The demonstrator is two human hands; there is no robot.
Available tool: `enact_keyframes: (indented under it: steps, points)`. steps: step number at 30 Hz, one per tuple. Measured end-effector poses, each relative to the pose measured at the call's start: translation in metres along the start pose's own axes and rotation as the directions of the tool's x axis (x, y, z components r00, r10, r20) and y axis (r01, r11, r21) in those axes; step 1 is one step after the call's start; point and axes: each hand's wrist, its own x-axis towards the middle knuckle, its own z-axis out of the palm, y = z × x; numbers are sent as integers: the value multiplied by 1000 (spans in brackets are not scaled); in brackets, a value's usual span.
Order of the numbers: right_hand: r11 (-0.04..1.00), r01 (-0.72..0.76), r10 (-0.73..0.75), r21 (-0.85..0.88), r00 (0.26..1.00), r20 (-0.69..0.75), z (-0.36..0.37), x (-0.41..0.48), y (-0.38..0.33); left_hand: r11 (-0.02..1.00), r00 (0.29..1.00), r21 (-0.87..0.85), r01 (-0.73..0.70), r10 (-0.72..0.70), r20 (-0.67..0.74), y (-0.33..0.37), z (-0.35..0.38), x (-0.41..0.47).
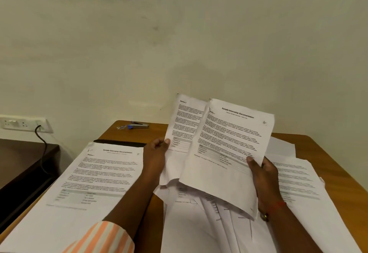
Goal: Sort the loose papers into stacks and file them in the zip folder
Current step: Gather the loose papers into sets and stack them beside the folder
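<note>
Holds two sheets up over the loose papers (199, 232)
Pinches the left sheet (183, 125) at its lower left edge with the left hand (157, 151); grips the right sheet (229, 143) at its lower right with the right hand (262, 175), thumb on the front; has a stack (95, 173) at left on the zip folder (119, 143), and a stapler (139, 125) far on the table (322, 149)

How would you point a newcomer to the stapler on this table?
Find the wooden table against the cream wall and go to its far left corner. Just beyond the black folder lies the stapler, flat on bare wood. Its silver body with a blue end sets it apart from the white printed sheets nearby.
</note>
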Motion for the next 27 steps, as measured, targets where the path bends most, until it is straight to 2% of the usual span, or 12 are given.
enact_keyframes:
  steps: [3, 6, 9, 14, 16, 22, 27]
  points:
    - [1000, 1, -1, 9, 1000, 11, 0, -1, -1, 1000, 999, -21, -6, 7, 35, 1, 0, -2]
    - [1000, 5, -6, 17, 998, 66, 3, -1, -1, 1000, 985, -26, -12, 16, 172, 4, 3, -8]
    - [997, -40, 32, 70, 994, 109, 6, 3, 2, 999, 935, -51, -14, 31, 355, 7, 10, -18]
    - [998, -37, 31, 58, 994, 103, 5, 6, 4, 986, 843, -97, 132, -60, 535, 9, 11, -25]
    - [999, -15, 10, 52, 995, 99, 6, 3, 0, 986, 829, -85, 143, -73, 554, 10, 11, -26]
    - [996, -17, 6, 92, 992, 126, 6, 0, -4, 999, 867, -32, 34, -14, 499, 0, 17, -26]
    - [1000, -5, 6, -4, 981, 194, 6, -4, 0, 999, 884, -22, 36, -21, 467, -4, 17, -22]
